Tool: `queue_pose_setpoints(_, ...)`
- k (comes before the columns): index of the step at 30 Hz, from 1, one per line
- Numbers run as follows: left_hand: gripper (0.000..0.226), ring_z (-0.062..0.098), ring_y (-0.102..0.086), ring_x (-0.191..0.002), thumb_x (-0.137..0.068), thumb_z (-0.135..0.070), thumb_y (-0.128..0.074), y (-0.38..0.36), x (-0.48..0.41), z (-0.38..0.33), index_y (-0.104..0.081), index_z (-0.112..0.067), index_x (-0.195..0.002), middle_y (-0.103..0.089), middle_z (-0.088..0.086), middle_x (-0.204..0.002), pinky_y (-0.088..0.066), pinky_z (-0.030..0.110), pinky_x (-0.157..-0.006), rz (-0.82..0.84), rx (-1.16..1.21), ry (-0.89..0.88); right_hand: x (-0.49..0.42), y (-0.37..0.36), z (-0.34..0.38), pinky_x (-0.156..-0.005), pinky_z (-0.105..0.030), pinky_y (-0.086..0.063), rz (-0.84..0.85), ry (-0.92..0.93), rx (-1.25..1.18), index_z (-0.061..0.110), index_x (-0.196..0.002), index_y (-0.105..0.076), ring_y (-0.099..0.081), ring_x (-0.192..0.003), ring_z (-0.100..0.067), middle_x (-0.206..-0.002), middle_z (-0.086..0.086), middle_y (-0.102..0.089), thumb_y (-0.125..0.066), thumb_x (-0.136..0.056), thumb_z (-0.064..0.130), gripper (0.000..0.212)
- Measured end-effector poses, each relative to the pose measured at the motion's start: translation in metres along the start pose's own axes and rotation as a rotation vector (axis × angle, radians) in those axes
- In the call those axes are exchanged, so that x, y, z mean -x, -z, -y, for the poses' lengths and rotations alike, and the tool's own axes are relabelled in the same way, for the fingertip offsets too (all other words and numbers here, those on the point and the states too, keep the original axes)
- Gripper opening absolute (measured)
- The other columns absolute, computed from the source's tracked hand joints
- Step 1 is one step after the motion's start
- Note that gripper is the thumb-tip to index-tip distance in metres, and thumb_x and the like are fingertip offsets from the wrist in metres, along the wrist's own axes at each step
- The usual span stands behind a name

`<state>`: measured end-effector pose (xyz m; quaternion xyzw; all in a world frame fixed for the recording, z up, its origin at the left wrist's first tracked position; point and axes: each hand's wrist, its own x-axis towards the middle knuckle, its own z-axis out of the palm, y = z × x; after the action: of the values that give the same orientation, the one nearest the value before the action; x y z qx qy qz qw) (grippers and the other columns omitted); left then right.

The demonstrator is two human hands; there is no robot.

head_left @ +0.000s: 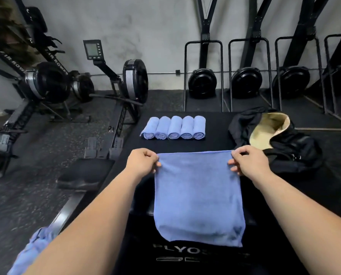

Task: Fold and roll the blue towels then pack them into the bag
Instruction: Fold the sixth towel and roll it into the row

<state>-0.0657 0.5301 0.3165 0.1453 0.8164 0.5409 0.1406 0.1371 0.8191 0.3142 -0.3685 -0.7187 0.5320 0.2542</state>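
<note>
step: fold | left hand + right hand pinch top corners of blue towel, hanging over black plyo box | five rolled towels behind, open black bag right | we'd keep edges level, match corners before creasing

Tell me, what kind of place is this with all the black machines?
Most likely a gym. A rowing machine with a small screen stands on the left, more machines with round black wheels line the wall, and the rolled towels lie on a black box lettered PLYO.
</note>
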Motion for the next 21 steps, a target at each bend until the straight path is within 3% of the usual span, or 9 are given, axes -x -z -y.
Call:
queue_pose_setpoints(2, 0.009, 0.028, -0.069, -0.062, -0.093, -0.003, -0.065, -0.007, -0.008, -0.005, -0.071, -0.002, -0.087, -0.078, 0.011, -0.075, -0.063, 0.045, -0.072, -0.049, 0.107, 0.025, -0.006, -0.010, 0.003, -0.060, -0.039, -0.058, -0.049, 0.003, -0.079, 0.008, -0.095, -0.065, -0.071, -0.058, -0.029, -0.080, -0.016, -0.077, -0.066, -0.100, 0.017, 0.010)
queue_pose_setpoints(5, 0.008, 0.029, -0.074, -0.063, -0.094, -0.006, -0.063, -0.017, -0.030, -0.011, -0.071, -0.010, -0.092, -0.080, 0.008, -0.081, -0.064, 0.047, -0.083, -0.099, 0.198, -0.024, -0.024, -0.020, 0.008, -0.075, -0.047, -0.063, -0.103, 0.038, -0.123, 0.008, -0.095, -0.065, -0.077, -0.075, -0.035, -0.082, -0.014, -0.077, -0.064, -0.099, 0.017, 0.010)
queue_pose_setpoints(7, 0.013, 0.026, -0.079, -0.084, -0.096, -0.017, -0.064, -0.024, -0.044, -0.011, -0.072, -0.018, -0.107, -0.081, 0.002, -0.096, -0.060, 0.047, -0.095, -0.073, 0.151, -0.079, -0.038, -0.027, 0.007, -0.089, -0.050, -0.062, -0.037, 0.033, -0.064, 0.017, -0.103, -0.067, -0.077, -0.085, -0.030, -0.089, -0.007, -0.078, -0.064, -0.094, 0.025, 0.011)
queue_pose_setpoints(8, 0.025, 0.023, -0.078, -0.100, -0.098, -0.023, -0.063, -0.028, -0.045, -0.010, -0.069, -0.021, -0.121, -0.080, 0.001, -0.111, -0.056, 0.044, -0.104, -0.036, 0.046, -0.108, -0.042, -0.030, 0.006, -0.094, -0.048, -0.059, 0.022, 0.033, 0.027, 0.025, -0.114, -0.066, -0.076, -0.090, -0.026, -0.096, 0.000, -0.078, -0.063, -0.090, 0.033, 0.026)
queue_pose_setpoints(10, 0.052, 0.021, -0.063, -0.130, -0.103, -0.030, -0.060, -0.043, -0.037, 0.000, -0.047, -0.020, -0.153, -0.065, 0.003, -0.142, -0.044, 0.037, -0.114, 0.092, -0.252, -0.158, -0.040, -0.040, -0.001, -0.103, -0.039, -0.049, 0.178, 0.033, 0.251, 0.031, -0.148, -0.048, -0.068, -0.109, -0.022, -0.121, 0.006, -0.070, -0.061, -0.090, 0.041, 0.060)
queue_pose_setpoints(12, 0.065, 0.026, -0.050, -0.144, -0.107, -0.041, -0.052, -0.061, -0.022, 0.023, -0.028, -0.021, -0.164, -0.049, 0.005, -0.160, -0.037, 0.039, -0.118, 0.237, -0.518, -0.177, -0.027, -0.053, -0.017, -0.112, -0.036, -0.039, 0.318, 0.051, 0.454, 0.022, -0.163, -0.029, -0.055, -0.137, -0.026, -0.149, -0.003, -0.055, -0.059, -0.102, 0.038, 0.070)
queue_pose_setpoints(15, 0.067, 0.020, -0.010, -0.162, -0.109, -0.057, -0.030, -0.080, 0.003, 0.066, -0.017, -0.025, -0.167, -0.013, 0.003, -0.176, -0.010, 0.044, -0.130, 0.264, -0.922, -0.306, -0.004, -0.068, -0.057, -0.124, -0.035, -0.025, 0.389, 0.233, 0.780, 0.020, -0.163, -0.031, -0.028, -0.156, -0.021, -0.170, -0.003, -0.030, -0.048, -0.107, 0.047, 0.064)
queue_pose_setpoints(17, 0.071, 0.014, 0.013, -0.162, -0.108, -0.065, -0.013, -0.084, 0.010, 0.082, -0.005, -0.029, -0.169, 0.010, -0.003, -0.176, 0.005, 0.044, -0.131, 0.236, -1.025, -0.349, 0.008, -0.070, -0.079, -0.128, -0.035, -0.014, 0.347, 0.381, 0.922, 0.024, -0.163, -0.032, -0.012, -0.161, -0.018, -0.174, -0.001, -0.017, -0.040, -0.108, 0.053, 0.062)
queue_pose_setpoints(21, 0.075, 0.014, 0.018, -0.161, -0.105, -0.069, -0.006, -0.085, 0.007, 0.082, 0.000, -0.030, -0.169, 0.014, -0.004, -0.176, 0.009, 0.047, -0.130, 0.229, -1.105, -0.388, 0.012, -0.069, -0.091, -0.128, -0.035, -0.014, 0.259, 0.466, 0.903, 0.027, -0.160, -0.038, -0.013, -0.160, -0.016, -0.173, 0.001, -0.021, -0.037, -0.109, 0.050, 0.056)
